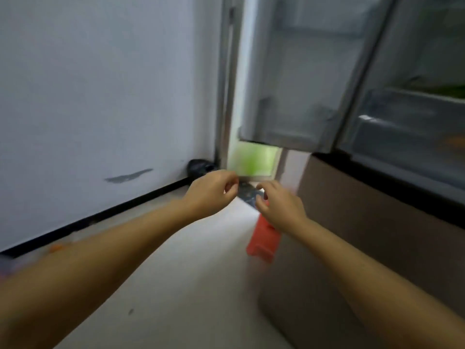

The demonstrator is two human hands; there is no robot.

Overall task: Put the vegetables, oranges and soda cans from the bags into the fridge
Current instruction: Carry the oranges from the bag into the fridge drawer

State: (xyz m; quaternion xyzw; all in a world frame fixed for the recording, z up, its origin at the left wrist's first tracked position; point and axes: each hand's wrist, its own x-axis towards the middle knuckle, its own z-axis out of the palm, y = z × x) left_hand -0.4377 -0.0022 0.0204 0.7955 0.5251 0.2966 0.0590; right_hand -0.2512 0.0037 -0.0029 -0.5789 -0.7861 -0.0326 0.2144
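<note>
Fridge (377, 79) fills the frame from twelve to three o'clock in the head view, its door (289, 71) swung open, the door shelves blurred. Inside, at about two o'clock, something green (453, 91) lies on a shelf above a clear drawer (402, 127); an orange smear shows further down at three o'clock, too blurred to name. Both bare arms reach forward to centre frame. The left hand (211, 192) hangs with its fingers loosely curled, nothing in it. The right hand (279, 205) sits just beside it, fingers likewise curled, holding nothing, the two hands near each other but apart. Behind the right wrist, a red object (261, 245) rests on the pale floor (188, 273). At ten o'clock, a white wall (100, 84) with a dark baseboard, and a black bag (198, 167) slumped in the corner at the foot of it.
</note>
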